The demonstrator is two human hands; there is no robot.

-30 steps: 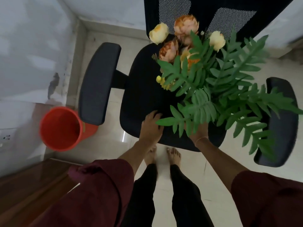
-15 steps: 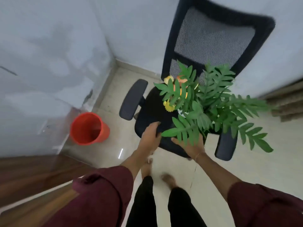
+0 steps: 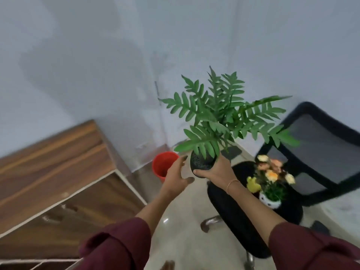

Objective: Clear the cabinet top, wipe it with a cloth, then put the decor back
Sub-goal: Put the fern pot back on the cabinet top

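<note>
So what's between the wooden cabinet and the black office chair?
In the head view: a red bucket on bare tiled floor.

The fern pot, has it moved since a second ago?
Yes. The fern pot, then down on the chair seat beside the flower pot, is now lifted clear in the right hand, toward the cabinet.

Cabinet top bare, open approach.
</note>
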